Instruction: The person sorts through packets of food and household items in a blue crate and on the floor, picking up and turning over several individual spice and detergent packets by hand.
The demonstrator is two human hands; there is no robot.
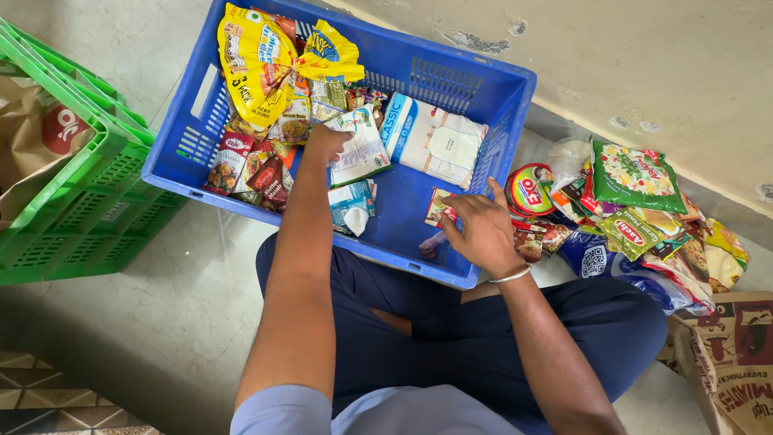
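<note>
So everything hangs around the blue crate (499, 105) on the floor in front of the seated person. The right hand (481, 229) is inside its near right corner, fingers spread and palm down, fingertips touching a small red sachet (440, 207) lying flat on the crate floor; not really gripped, as far as I can tell. The sachet's long axis runs roughly away from the person, and the right hand is clearly the closer one. The left hand (324, 142) reaches deeper toward the crate's middle, curled onto a white-green packet (360, 149), though whether it's actually pinching it is hidden. Loose snack packets (636, 213) are piled just outside the crate's right wall, green crates (72, 185) beside its left.
</note>
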